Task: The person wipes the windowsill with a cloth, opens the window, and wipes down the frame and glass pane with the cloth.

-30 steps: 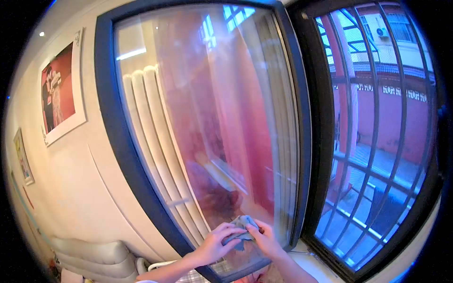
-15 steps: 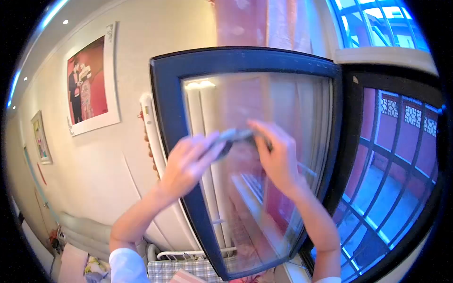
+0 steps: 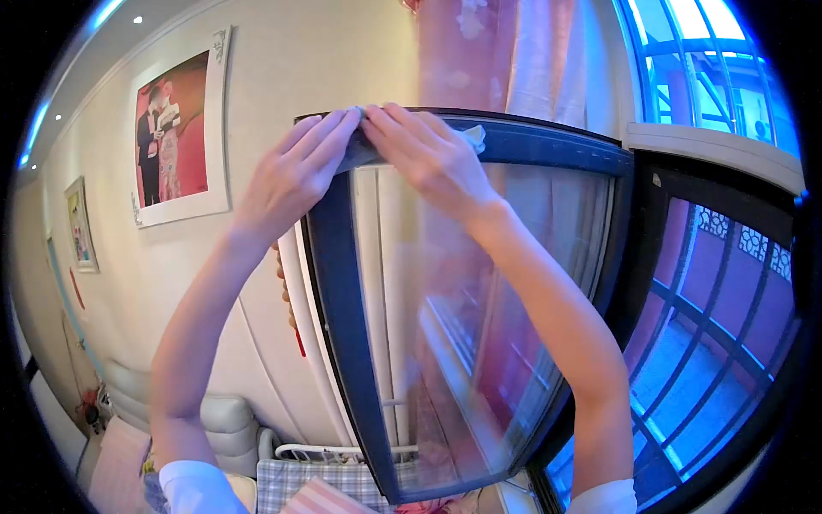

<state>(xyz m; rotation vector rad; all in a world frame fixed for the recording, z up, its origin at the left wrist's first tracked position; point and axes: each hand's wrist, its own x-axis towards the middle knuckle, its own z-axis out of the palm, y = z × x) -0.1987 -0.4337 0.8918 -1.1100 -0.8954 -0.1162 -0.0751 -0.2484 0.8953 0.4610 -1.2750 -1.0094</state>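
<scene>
Over the window sash's upper rail point(image 3: 556, 146), the left hand point(image 3: 294, 176) and right hand point(image 3: 435, 164) clasp a grey-blue cloth point(image 3: 364, 154), seemingly light, soft and limp, so best gripped by its bunched middle rather than its loose end.

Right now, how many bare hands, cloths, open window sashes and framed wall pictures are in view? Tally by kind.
Bare hands: 2 (left hand, right hand)
Cloth: 1
Open window sash: 1
Framed wall pictures: 2 (larger picture, smaller picture)
Total: 6
</scene>
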